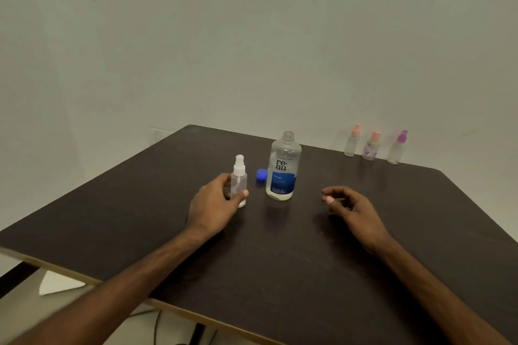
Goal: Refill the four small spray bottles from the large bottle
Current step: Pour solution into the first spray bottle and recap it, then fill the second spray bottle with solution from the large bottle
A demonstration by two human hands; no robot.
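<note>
Left hand (pixel 214 204) grips one of four spray bottles (pixel 239 180).

The tabletop (pixel 280 260) looks like dark laminate, smooth with a dull sheen, its cut edge showing pale raw board. The large bottle (pixel 283 166) is clear glossy plastic with a slick printed label; its blue cap (pixel 261 174) is shiny ribbed plastic. In my left grip (pixel 215 202) the small spray bottle (pixel 238 180) feels frosted, translucent plastic with a white plastic pump. The wall (pixel 280 50) is matt painted plaster.
</note>
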